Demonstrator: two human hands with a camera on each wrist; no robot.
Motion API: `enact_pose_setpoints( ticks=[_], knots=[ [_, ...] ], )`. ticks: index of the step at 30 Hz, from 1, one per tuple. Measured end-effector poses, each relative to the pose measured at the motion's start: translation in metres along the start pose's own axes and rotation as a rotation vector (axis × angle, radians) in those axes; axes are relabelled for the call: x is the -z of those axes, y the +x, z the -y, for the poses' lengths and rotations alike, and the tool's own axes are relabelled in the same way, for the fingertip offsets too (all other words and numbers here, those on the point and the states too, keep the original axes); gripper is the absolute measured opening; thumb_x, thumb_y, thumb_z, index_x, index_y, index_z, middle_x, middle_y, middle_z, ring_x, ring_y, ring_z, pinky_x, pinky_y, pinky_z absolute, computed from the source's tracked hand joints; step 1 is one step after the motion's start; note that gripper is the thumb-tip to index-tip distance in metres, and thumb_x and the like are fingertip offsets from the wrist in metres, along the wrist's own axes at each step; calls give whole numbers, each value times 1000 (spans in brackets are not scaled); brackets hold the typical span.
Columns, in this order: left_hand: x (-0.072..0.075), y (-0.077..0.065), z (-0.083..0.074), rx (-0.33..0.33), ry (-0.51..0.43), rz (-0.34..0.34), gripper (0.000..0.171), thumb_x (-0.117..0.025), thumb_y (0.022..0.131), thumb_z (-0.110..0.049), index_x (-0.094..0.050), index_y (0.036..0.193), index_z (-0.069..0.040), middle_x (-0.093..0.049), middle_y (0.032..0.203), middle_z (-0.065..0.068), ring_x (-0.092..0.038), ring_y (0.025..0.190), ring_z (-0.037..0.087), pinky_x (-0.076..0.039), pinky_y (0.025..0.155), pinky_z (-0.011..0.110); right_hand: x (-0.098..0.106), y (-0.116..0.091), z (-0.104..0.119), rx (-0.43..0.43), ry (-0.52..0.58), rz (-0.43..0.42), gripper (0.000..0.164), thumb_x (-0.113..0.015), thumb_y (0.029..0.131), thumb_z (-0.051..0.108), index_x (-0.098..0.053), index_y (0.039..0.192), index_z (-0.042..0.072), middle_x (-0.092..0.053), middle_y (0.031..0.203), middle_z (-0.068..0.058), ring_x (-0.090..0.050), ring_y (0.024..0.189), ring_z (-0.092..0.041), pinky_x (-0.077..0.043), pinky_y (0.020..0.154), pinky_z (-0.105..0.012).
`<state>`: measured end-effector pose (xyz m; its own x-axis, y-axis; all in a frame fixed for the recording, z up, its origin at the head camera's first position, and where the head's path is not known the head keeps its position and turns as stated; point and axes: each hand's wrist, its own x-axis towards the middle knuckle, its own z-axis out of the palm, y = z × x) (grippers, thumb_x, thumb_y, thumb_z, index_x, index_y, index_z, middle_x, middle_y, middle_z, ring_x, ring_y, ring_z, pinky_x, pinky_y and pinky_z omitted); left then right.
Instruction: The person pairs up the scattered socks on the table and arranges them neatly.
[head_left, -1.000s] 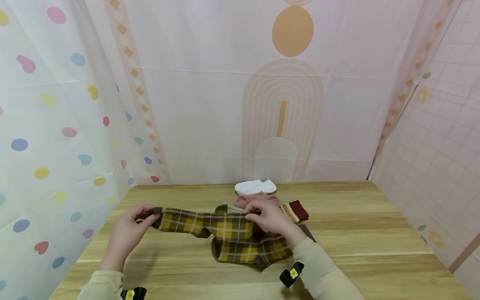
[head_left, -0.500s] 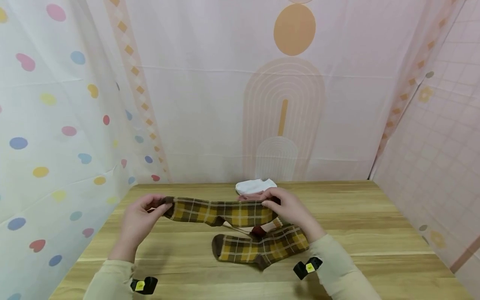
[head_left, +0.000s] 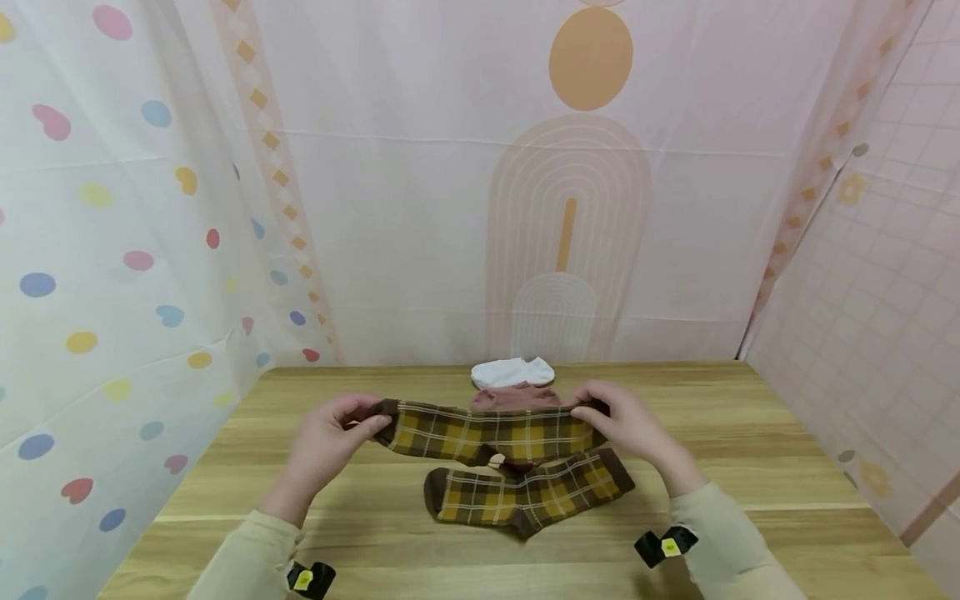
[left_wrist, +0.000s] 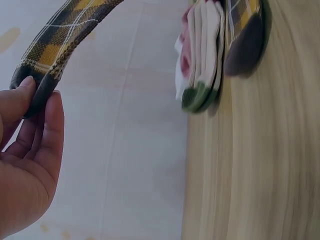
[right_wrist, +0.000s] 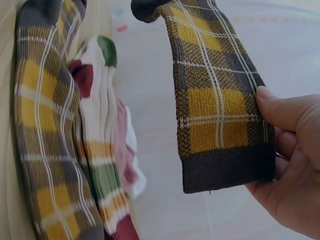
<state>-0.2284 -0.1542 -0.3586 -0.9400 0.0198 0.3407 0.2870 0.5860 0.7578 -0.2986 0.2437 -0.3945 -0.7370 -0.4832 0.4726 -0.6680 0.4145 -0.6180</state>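
Note:
A yellow and brown plaid sock (head_left: 495, 433) is stretched sideways between both hands, above the table. My left hand (head_left: 330, 442) pinches its dark toe end between thumb and fingers; the left wrist view shows the thumb over the toe of the held sock (left_wrist: 60, 42). At the other end my right hand (head_left: 630, 429) grips the dark cuff along its upper edge, and the sock's leg (right_wrist: 217, 110) hangs flat in the right wrist view. A matching plaid sock (head_left: 487, 498) lies on the table just in front, toe to the left.
Behind the held sock lie a dusty pink sock (head_left: 517, 397) and a white low sock (head_left: 512, 372). Cream socks with green, orange and dark red bands (right_wrist: 102, 117) lie beside them, mostly hidden in the head view. The wooden table (head_left: 712, 467) ends at a curtain backdrop.
Both hands have carried the stretched plaid sock to the right, first lifting it slightly, then lowering it. My right hand has moved out to the cuff end. The matching sock stays in place.

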Motion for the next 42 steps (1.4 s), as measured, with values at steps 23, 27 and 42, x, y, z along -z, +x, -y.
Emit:
enact_pose_setpoints(
  ticks=[23,27,42],
  knots=[
    [-53,-12,-4,35,-184,284,11,-75,87,-4,-70,95,2,-67,91,10,-64,76,17,-58,65,31,35,-41,-10,47,-65,196,11,-66,95,7,-65,95,18,-61,89,12,-52,75,-4,-46,66,-28],
    [-54,-12,-5,48,-198,337,9,-74,87,-3,-69,92,3,-65,87,9,-64,74,19,-58,63,32,34,-39,-8,60,-94,251,11,-66,95,7,-65,94,18,-61,87,14,-52,75,-3,-47,66,-28],
    [-58,-4,4,186,-255,417,10,-72,89,-3,-66,92,5,-63,83,7,-65,74,18,-59,65,42,24,-24,-11,53,-137,336,15,-66,94,4,-64,91,19,-59,87,15,-54,77,-2,-49,69,-29]
  ],
)
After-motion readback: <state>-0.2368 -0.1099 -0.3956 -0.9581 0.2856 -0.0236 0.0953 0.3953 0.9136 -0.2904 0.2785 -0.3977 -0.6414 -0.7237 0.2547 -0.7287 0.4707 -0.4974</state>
